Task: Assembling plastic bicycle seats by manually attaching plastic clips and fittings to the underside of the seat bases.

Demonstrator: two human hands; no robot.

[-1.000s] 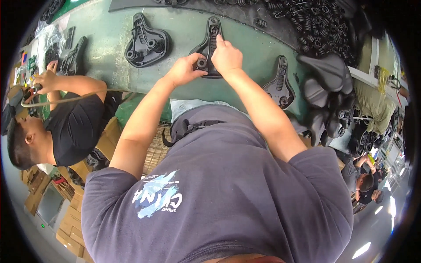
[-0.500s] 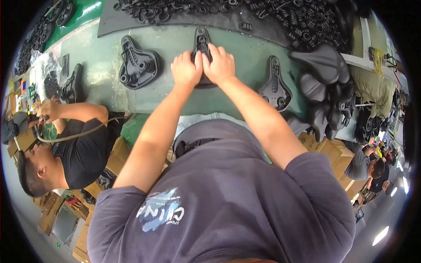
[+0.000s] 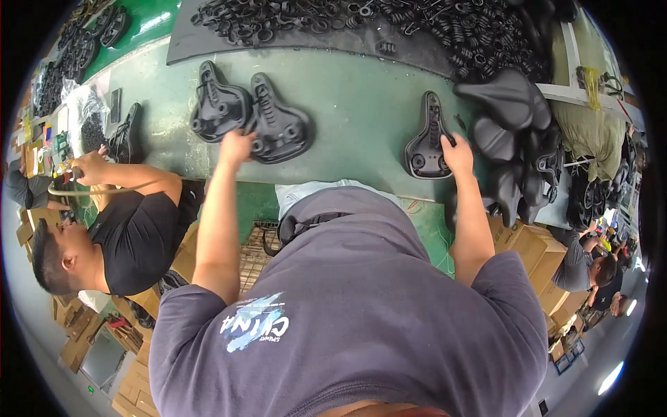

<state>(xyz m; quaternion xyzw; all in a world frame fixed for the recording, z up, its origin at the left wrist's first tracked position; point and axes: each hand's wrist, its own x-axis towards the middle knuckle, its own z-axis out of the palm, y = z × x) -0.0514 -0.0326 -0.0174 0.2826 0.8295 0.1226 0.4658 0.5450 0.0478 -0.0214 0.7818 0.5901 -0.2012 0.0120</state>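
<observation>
On the green bench, my left hand point(image 3: 237, 147) grips the near left edge of a black bicycle saddle point(image 3: 283, 128), which lies with its underside up. Beside it, at its left, is a second upturned saddle point(image 3: 219, 108), close against it or slightly overlapped. Farther right, my right hand point(image 3: 458, 156) is closed on the right edge of a third saddle point(image 3: 426, 149), also underside up with its narrow nose pointing away from me. Its thumb lies along the saddle's rim; the other fingertips are partly hidden.
A dark mat point(image 3: 313, 57) at the back carries heaps of black springs point(image 3: 486, 38) and ring-shaped parts point(image 3: 243, 21). Black saddle covers point(image 3: 507, 101) are piled at the right. At the left a co-worker point(image 3: 132, 236) holds a tool with a hose. Cardboard boxes point(image 3: 531, 247) stand below the bench.
My hands have parted. The middle saddle has moved left, beside the other one, with my left hand on it. My right hand has gone right and taken hold of the right saddle.
</observation>
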